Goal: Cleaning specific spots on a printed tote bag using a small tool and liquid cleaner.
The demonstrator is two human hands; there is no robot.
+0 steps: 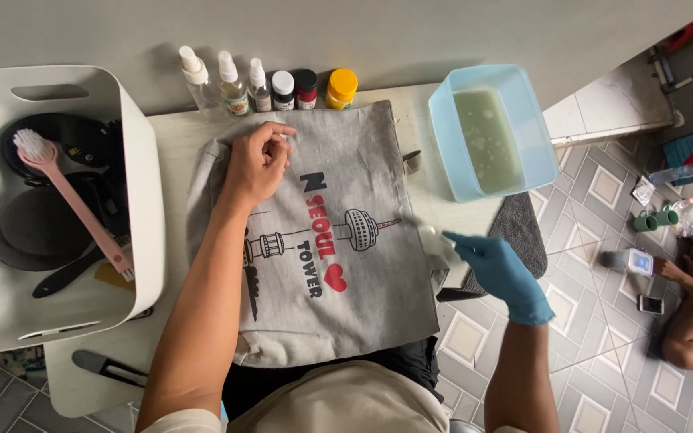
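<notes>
Left hand (257,164): bare, fingers loosely curled, tips pressing the grey printed tote bag (322,240) flat, apparently to steady the cloth; nothing gripped. Right hand (500,273): blue glove, fingers closed on a small white cloth (435,240) at the bag's right edge. Beyond its fingertips: pale blue tub (491,132) of cloudy liquid. Above the left fingers: 6 small bottles (266,87). Far left: white bin (134,184) holding a pink brush (74,200).

A plain pale grey wall (411,32) runs behind the white tabletop (172,132), while the grey-and-white diamond-patterned tiled floor (603,240) spreads to the right under even, soft light.
</notes>
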